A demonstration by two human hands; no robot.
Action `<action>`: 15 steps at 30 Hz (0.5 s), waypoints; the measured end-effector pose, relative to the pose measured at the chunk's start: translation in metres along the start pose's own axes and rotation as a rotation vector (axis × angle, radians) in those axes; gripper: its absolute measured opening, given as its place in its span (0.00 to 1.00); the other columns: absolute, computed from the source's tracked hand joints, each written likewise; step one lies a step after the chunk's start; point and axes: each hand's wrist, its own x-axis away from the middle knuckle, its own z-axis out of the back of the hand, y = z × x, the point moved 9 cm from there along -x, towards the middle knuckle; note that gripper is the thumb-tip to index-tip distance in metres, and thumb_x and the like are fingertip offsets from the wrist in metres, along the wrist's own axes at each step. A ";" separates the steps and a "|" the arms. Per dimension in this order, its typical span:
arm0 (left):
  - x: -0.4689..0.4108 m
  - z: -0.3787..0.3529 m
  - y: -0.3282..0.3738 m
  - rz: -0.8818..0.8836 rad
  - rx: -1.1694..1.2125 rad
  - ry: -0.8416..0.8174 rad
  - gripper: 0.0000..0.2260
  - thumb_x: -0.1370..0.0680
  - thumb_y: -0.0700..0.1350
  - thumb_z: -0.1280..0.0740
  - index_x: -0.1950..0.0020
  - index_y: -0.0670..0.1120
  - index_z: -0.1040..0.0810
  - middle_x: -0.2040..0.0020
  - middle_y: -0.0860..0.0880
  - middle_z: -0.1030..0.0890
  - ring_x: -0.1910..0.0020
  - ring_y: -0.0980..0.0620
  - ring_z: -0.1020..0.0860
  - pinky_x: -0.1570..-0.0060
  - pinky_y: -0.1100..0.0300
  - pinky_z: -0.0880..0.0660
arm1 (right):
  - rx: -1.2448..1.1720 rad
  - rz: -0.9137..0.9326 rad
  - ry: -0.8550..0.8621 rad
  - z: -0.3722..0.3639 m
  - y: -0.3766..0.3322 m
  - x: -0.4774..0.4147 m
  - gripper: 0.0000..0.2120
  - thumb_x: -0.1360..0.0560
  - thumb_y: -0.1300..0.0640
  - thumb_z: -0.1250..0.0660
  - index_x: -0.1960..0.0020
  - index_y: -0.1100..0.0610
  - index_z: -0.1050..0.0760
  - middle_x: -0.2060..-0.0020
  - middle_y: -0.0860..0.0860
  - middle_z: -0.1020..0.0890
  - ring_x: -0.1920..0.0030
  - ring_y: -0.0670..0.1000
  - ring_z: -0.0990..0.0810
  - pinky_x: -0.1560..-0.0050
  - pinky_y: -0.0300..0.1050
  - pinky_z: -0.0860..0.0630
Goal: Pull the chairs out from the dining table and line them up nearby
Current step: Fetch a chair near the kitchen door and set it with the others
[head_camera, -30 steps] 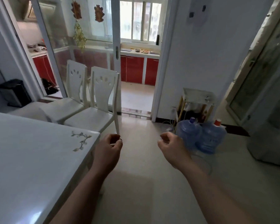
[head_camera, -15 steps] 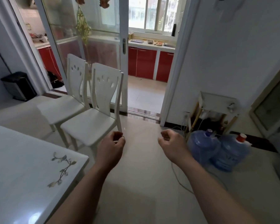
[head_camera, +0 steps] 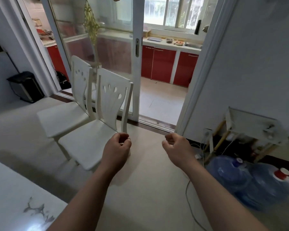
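Observation:
Two white chairs stand side by side on the floor in front of the glass sliding door, backs toward it. The nearer chair [head_camera: 88, 144] is right of the farther chair [head_camera: 62, 120]. The white dining table [head_camera: 10, 197] fills the lower left corner, apart from both chairs. My left hand [head_camera: 117, 147] hovers by the nearer chair's right rear corner, fingers curled shut, holding nothing. My right hand [head_camera: 177, 147] hangs over bare floor to the right, also curled shut and holding nothing.
Two blue water jugs [head_camera: 250, 184] sit at the right by a small stand [head_camera: 250, 129] with loose cables on the floor. A black bin [head_camera: 26, 86] stands at the left wall. An open doorway [head_camera: 163, 100] leads into the kitchen.
The view has moved forward toward the chairs and tilted down; the table has slid toward the lower left. Both hands keep the same curled pose, held out in front.

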 end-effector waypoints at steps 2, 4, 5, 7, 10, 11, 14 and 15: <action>-0.020 -0.008 0.002 0.014 -0.002 0.019 0.14 0.21 0.45 0.38 0.36 0.44 0.25 0.44 0.46 0.20 0.46 0.50 0.22 0.48 0.59 0.27 | -0.014 0.013 -0.029 -0.005 -0.001 -0.029 0.17 0.25 0.52 0.35 0.38 0.58 0.23 0.44 0.52 0.18 0.44 0.50 0.21 0.42 0.43 0.26; -0.041 -0.017 0.005 0.033 0.003 0.040 0.14 0.21 0.45 0.38 0.36 0.44 0.25 0.43 0.46 0.20 0.46 0.49 0.22 0.48 0.59 0.27 | -0.007 0.039 -0.056 -0.007 -0.004 -0.059 0.17 0.25 0.52 0.35 0.38 0.57 0.23 0.43 0.52 0.18 0.43 0.50 0.21 0.42 0.42 0.26; -0.055 -0.023 0.007 0.043 0.014 0.056 0.14 0.21 0.44 0.38 0.36 0.43 0.25 0.44 0.46 0.20 0.46 0.49 0.22 0.49 0.60 0.27 | 0.001 0.055 -0.066 -0.006 -0.006 -0.078 0.17 0.25 0.52 0.35 0.38 0.57 0.23 0.44 0.51 0.18 0.43 0.51 0.21 0.42 0.42 0.27; -0.080 -0.034 0.014 0.059 0.030 0.095 0.14 0.21 0.44 0.38 0.37 0.42 0.25 0.45 0.45 0.19 0.46 0.48 0.21 0.50 0.60 0.28 | 0.012 0.097 -0.071 -0.001 -0.011 -0.114 0.15 0.25 0.53 0.35 0.40 0.57 0.23 0.46 0.52 0.18 0.45 0.51 0.20 0.44 0.43 0.26; -0.118 -0.049 0.030 0.077 0.041 0.163 0.13 0.21 0.43 0.38 0.37 0.42 0.24 0.45 0.44 0.19 0.46 0.47 0.22 0.50 0.60 0.29 | 0.004 0.151 -0.098 0.011 -0.017 -0.168 0.13 0.24 0.55 0.36 0.43 0.58 0.22 0.49 0.53 0.17 0.49 0.52 0.20 0.47 0.44 0.25; -0.130 -0.054 0.035 0.088 0.044 0.184 0.13 0.21 0.43 0.38 0.37 0.42 0.25 0.45 0.44 0.20 0.46 0.48 0.22 0.50 0.59 0.29 | 0.011 0.169 -0.108 0.015 -0.018 -0.186 0.13 0.24 0.55 0.36 0.43 0.58 0.22 0.50 0.53 0.17 0.50 0.52 0.20 0.48 0.44 0.25; -0.166 -0.068 0.046 0.108 0.058 0.249 0.13 0.21 0.44 0.38 0.37 0.43 0.25 0.43 0.45 0.20 0.46 0.49 0.22 0.49 0.59 0.28 | 0.019 0.209 -0.139 0.020 -0.020 -0.237 0.15 0.25 0.54 0.36 0.40 0.58 0.23 0.47 0.53 0.17 0.49 0.52 0.20 0.47 0.43 0.25; -0.177 -0.072 0.048 0.114 0.060 0.263 0.13 0.21 0.44 0.38 0.37 0.43 0.25 0.43 0.45 0.20 0.46 0.49 0.23 0.49 0.58 0.28 | 0.016 0.216 -0.153 0.019 -0.020 -0.252 0.16 0.25 0.54 0.36 0.39 0.58 0.23 0.46 0.53 0.17 0.47 0.52 0.20 0.45 0.44 0.25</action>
